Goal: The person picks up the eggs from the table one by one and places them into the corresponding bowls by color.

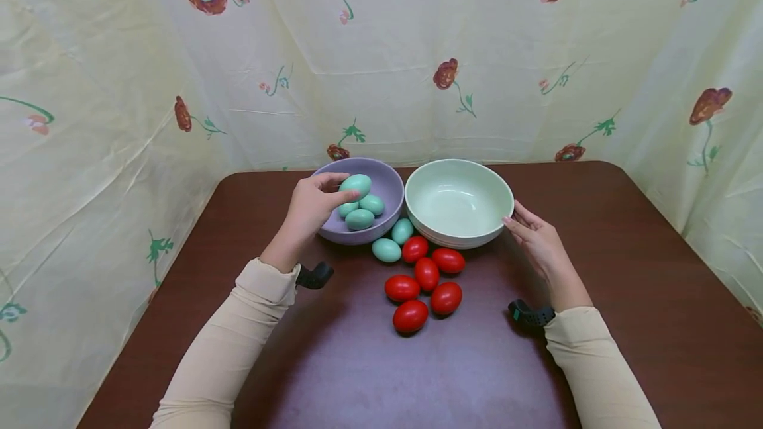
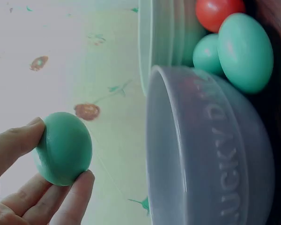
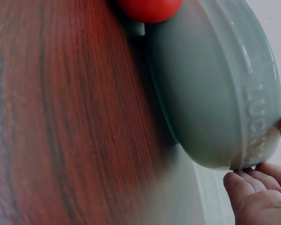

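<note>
My left hand [image 1: 316, 200] pinches a mint-green egg [image 2: 65, 147] between thumb and fingertips above the purple bowl [image 1: 390, 184]. Inside that bowl lie more green eggs [image 1: 360, 220], partly covered by the held one in the head view. To the right, a pale green bowl [image 1: 453, 207] stands close beside the purple one, with nothing in it. My right hand [image 1: 536, 240] holds its right side, thumb at the rim and fingers against the outer wall. Two green eggs [image 1: 386, 250] rest on the table in front of the bowls.
Several red eggs [image 1: 426, 274] lie in a loose group on the dark wooden table [image 1: 357, 376], just in front of the bowls. A floral curtain [image 1: 381, 85] hangs behind the table's back edge and along both sides.
</note>
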The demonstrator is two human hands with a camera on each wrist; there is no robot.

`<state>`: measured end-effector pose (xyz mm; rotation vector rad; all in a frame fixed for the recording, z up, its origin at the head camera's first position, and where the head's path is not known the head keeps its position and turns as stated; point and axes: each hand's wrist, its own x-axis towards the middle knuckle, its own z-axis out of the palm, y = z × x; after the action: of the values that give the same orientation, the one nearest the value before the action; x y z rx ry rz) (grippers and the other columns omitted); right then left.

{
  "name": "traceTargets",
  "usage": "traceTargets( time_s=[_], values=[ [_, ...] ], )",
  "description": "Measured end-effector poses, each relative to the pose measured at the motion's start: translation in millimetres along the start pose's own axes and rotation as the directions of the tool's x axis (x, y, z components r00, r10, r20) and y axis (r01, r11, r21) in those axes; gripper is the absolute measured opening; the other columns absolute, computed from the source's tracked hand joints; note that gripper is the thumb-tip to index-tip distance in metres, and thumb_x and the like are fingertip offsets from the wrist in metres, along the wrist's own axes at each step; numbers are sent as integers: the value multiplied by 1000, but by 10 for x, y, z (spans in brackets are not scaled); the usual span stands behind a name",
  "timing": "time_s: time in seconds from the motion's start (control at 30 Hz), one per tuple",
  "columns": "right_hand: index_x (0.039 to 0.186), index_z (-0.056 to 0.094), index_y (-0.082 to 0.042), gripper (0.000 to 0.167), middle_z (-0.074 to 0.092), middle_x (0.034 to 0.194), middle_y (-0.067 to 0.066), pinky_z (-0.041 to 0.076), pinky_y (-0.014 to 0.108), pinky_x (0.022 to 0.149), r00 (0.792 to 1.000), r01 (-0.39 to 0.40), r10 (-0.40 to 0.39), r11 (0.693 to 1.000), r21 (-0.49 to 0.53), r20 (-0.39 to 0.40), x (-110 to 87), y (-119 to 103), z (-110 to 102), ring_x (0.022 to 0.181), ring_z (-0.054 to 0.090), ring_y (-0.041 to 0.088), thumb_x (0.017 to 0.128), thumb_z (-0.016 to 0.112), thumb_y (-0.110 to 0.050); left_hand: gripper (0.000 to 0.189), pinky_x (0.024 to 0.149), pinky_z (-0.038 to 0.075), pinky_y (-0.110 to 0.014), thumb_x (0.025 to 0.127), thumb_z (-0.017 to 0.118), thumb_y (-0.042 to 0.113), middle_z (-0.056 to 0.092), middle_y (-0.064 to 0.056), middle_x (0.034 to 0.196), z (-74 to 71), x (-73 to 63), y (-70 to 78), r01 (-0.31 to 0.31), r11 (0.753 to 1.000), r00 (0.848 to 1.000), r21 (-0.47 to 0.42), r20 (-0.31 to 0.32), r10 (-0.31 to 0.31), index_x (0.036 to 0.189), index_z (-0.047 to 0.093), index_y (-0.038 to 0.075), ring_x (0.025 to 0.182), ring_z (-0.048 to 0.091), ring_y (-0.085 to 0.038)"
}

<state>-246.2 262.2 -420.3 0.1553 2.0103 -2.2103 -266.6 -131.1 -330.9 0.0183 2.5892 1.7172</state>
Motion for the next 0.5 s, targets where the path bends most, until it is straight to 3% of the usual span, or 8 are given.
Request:
traceTargets(
  time_s=[0.3,0.5],
  values=[
    [158,14,-8,77,6,166,10,21,34,119,1000,12,-13,1000,-22,-3,-2,18,-11,154,12,21,99,60,-24,49,103,46,-43,84,78,34,69,-6,128,16,195,9,-6,994,999,110,-43,11,128,68,15,121,57,-24],
    [158,14,-8,76,7,166,9,22,33,118,1000,20,-20,999,-31,4,3,12,-16,154,12,21,99,60,-24,49,102,47,-43,85,78,32,68,-8,128,57,290,50,-20,988,999,153,-34,26,128,67,13,122,58,-26]
  ],
)
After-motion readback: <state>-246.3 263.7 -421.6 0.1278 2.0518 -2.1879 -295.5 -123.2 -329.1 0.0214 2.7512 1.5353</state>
